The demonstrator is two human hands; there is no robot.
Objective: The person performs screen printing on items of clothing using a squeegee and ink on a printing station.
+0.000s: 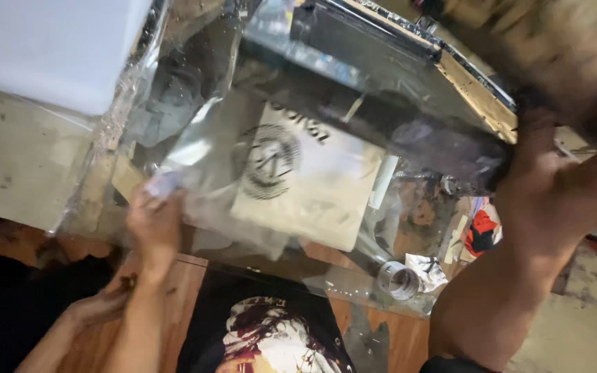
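Left hand (155, 220) pinches plastic bag (257, 159); right hand (544, 183) grips dark item (443, 148).

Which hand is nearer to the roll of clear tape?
Right. The right hand grips the dark bag end up and to the right of the tape roll; the left hand pinches clear plastic far across.

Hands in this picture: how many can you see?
3. The left hand pinches the clear plastic bag near the middle. The right hand grips the bag's dark far end. Another person's hand rests at lower left. More may be hidden.
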